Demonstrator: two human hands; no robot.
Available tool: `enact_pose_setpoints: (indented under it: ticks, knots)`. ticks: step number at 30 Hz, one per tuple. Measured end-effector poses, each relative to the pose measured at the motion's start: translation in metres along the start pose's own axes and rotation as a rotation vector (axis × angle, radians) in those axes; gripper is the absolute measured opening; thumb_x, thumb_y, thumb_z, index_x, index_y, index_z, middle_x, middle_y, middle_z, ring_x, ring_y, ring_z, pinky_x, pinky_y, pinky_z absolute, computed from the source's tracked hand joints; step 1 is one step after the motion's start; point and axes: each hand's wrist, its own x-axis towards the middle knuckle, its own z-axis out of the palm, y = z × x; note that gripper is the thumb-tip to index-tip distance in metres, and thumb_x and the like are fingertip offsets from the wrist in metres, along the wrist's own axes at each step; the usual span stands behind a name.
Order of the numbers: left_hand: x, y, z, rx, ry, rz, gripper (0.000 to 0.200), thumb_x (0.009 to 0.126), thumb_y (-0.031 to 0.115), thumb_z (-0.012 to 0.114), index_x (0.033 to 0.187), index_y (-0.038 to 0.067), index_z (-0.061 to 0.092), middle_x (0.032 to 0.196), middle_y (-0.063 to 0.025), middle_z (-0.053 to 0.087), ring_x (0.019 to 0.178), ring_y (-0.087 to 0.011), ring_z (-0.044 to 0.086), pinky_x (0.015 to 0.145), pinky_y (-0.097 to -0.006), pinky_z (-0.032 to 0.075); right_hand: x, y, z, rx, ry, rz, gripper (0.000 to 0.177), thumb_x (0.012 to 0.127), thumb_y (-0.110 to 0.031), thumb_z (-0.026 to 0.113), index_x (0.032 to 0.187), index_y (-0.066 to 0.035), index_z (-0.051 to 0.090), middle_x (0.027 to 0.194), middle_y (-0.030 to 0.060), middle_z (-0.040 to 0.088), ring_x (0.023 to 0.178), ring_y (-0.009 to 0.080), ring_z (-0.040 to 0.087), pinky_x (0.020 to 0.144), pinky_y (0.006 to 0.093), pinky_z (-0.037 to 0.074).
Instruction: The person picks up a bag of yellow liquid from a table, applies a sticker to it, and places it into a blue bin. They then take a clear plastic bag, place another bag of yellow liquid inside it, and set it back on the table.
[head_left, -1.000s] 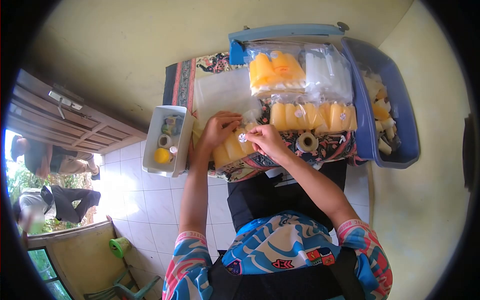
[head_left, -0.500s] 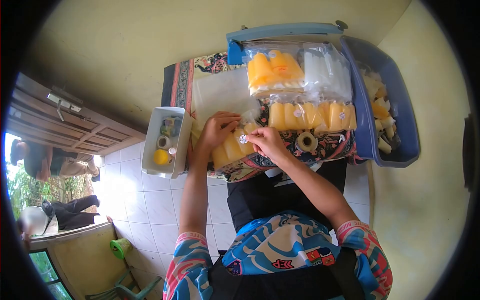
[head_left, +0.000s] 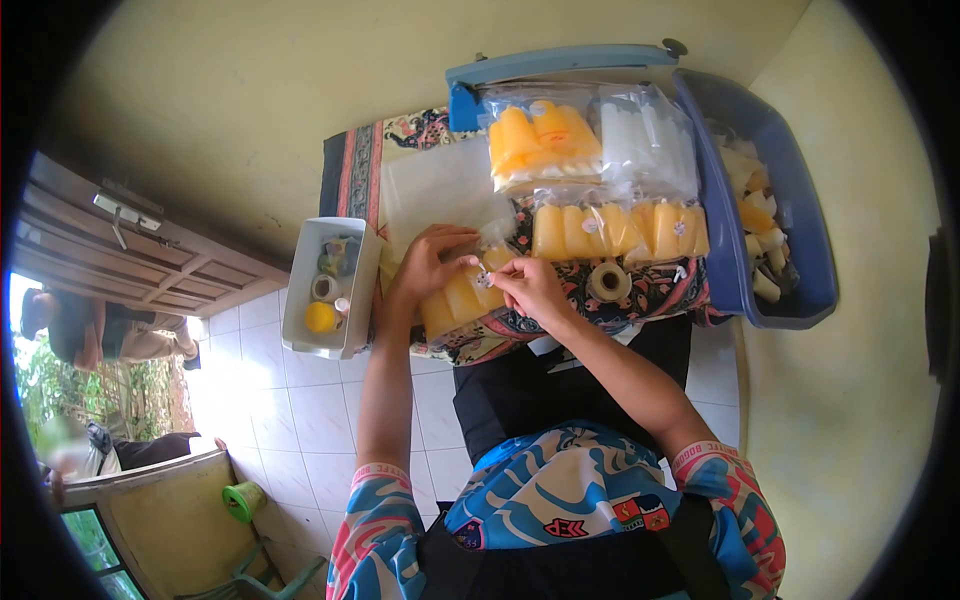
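Sitting beside the patterned cloth (head_left: pixel 352 170), a white box (head_left: pixel 360 290) is stocked with small items. Next, the left hand (head_left: pixel 430 265) is laid over a clear bag (head_left: pixel 452 308) at the cloth's near edge, its thumb extended towards a round sticker (head_left: pixel 481 279); whether anything is pinched there cannot be told. Handling of the sticker over the bag appears to be the step in hand, for which a steady bag and a light touch seem called for. Plump, pale-yellow pieces are packed side by side under shiny plastic, and the sticker is marked with dark print too small to be read. By the right hand (head_left: pixel 530 287), the sticker is gripped between thumb and finger. Farther right, a roll (head_left: pixel 609 282) is placed on the cloth.
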Motion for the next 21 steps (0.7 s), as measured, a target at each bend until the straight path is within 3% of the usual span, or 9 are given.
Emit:
enact_pose_setpoints:
  ticks: [8, 15, 21]
  knots:
    - [0.002, 0.007, -0.004, 0.052, -0.089, 0.039, 0.067, 0.066, 0.024, 0.085, 0.126, 0.006, 0.063, 0.132, -0.0154, 0.059, 0.124, -0.0321, 0.052, 0.107, -0.0418, 0.039, -0.001, 0.004, 0.000, -0.062, 0.012, -0.040, 0.020, 0.090, -0.016, 0.066, 0.086, 0.003, 0.066, 0.055, 0.0048, 0.061, 0.039, 0.0071, 0.050, 0.036, 0.0231, 0.036]
    - [0.001, 0.007, -0.003, 0.062, -0.099, 0.051, 0.068, 0.067, 0.024, 0.084, 0.129, 0.007, 0.061, 0.134, -0.0152, 0.057, 0.125, -0.0323, 0.051, 0.107, -0.0418, 0.038, -0.010, -0.009, 0.003, -0.183, 0.025, -0.103, 0.024, 0.093, -0.019, 0.063, 0.094, 0.005, 0.066, 0.056, 0.0058, 0.063, 0.040, 0.0076, 0.052, 0.039, 0.0230, 0.039]
    - [0.000, 0.008, -0.002, 0.039, -0.092, 0.036, 0.068, 0.068, 0.025, 0.084, 0.130, 0.009, 0.060, 0.135, -0.0151, 0.056, 0.126, -0.0322, 0.050, 0.108, -0.0419, 0.037, -0.025, 0.001, 0.009, -0.042, 0.062, -0.144, 0.029, 0.095, -0.021, 0.063, 0.107, 0.005, 0.063, 0.056, 0.0037, 0.060, 0.041, 0.0078, 0.050, 0.039, 0.0226, 0.037]
